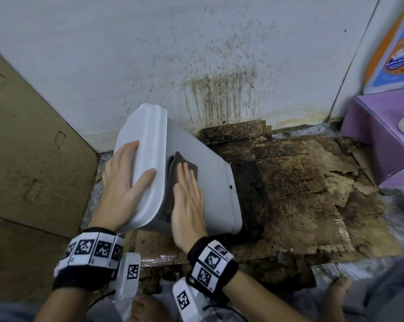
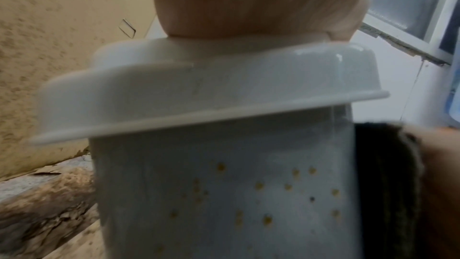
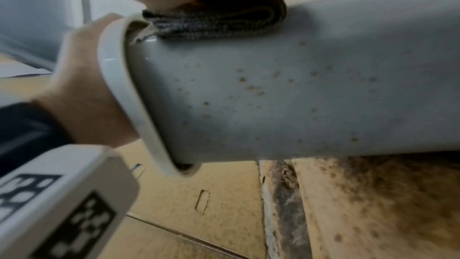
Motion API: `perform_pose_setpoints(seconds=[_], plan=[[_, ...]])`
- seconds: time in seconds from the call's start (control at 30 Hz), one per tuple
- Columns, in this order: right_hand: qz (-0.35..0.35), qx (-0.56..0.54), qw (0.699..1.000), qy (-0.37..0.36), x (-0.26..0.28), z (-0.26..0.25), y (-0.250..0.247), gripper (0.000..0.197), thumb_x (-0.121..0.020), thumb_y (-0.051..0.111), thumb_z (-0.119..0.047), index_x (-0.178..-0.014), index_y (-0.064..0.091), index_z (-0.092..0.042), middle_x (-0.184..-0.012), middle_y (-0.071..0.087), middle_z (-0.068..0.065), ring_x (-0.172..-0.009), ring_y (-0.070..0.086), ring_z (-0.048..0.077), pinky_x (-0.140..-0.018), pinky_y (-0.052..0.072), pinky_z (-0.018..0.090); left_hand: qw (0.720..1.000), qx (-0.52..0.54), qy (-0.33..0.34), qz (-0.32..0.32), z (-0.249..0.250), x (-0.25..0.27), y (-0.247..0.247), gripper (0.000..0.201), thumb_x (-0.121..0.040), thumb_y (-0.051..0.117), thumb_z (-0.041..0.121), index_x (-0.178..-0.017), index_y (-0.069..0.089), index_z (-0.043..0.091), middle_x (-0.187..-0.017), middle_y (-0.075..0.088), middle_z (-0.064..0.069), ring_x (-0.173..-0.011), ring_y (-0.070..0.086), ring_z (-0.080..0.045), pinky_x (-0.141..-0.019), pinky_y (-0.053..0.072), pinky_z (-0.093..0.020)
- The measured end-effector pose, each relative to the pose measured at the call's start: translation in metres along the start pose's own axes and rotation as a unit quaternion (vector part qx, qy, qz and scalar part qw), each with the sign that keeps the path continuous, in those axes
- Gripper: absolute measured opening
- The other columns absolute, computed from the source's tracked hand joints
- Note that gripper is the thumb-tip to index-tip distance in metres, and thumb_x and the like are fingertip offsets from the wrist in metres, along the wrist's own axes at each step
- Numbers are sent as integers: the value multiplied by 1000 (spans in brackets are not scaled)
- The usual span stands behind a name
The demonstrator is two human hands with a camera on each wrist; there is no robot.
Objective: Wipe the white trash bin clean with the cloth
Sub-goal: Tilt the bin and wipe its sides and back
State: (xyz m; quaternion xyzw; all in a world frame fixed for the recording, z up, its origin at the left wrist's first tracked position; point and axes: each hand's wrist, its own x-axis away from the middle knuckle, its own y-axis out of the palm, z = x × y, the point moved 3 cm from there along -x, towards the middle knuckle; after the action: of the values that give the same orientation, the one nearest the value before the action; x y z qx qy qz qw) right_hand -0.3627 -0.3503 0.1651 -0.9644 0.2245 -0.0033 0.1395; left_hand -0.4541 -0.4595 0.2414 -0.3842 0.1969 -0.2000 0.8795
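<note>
The white trash bin (image 1: 210,180) is tipped toward me, its lidded top (image 1: 143,163) at the left and its base over the stained floor. My left hand (image 1: 124,180) lies flat against the lid with fingers spread. My right hand (image 1: 187,194) presses a folded dark grey cloth (image 1: 184,163) flat onto the bin's upper side, just below the lid rim. In the right wrist view the cloth (image 3: 216,21) is squeezed between palm and bin (image 3: 286,95), whose lower side carries several brown specks. The left wrist view shows the lid (image 2: 199,90) and speckled bin wall (image 2: 224,194).
A dirty, streaked white wall (image 1: 196,54) rises behind the bin. Rotten, blackened cardboard sheets (image 1: 300,194) cover the floor to the right. A large cardboard box (image 1: 29,147) stands at the left, a purple box (image 1: 379,126) at the right. My bare feet (image 1: 338,287) show at the bottom.
</note>
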Motion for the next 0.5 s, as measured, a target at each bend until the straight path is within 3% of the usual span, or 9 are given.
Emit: perform_pose_setpoints(seconds=[0.1, 0.23, 0.37, 0.5], plan=[[10, 2, 999, -53, 3, 1, -1, 54, -107, 11, -35, -161, 11, -33, -168, 6, -20, -152, -4, -7, -128, 4, 37, 1000, 1, 0, 4, -2, 0, 0, 76, -88, 42, 66, -155, 30, 31, -158, 30, 10, -144, 21, -9, -119, 19, -46], [35, 43, 994, -94, 3, 40, -15, 54, -107, 14, -34, -161, 21, -30, -168, 16, -16, -155, 10, 2, -126, 17, 41, 1000, 7, -1, 5, -2, 1, -1, 75, -87, 43, 65, -154, 31, 33, -156, 31, 12, -141, 22, -7, -117, 20, -42], [61, 44, 996, -42, 4, 92, -29, 58, -105, 9, -40, -160, 23, -29, -167, 18, -16, -154, 11, 0, -127, 17, 37, 1000, 23, -8, 5, -1, 0, -2, 75, -85, 45, 66, -153, 33, 35, -156, 32, 13, -140, 22, -6, -118, 20, -45], [85, 15, 994, 61, 9, 143, -41, 54, -104, 10, -43, -157, 19, -35, -166, 13, -20, -153, 6, -6, -128, 10, 37, 1000, 24, -7, 4, 0, 1, -2, 74, -86, 46, 66, -152, 32, 36, -156, 32, 13, -142, 22, -7, -119, 21, -50]])
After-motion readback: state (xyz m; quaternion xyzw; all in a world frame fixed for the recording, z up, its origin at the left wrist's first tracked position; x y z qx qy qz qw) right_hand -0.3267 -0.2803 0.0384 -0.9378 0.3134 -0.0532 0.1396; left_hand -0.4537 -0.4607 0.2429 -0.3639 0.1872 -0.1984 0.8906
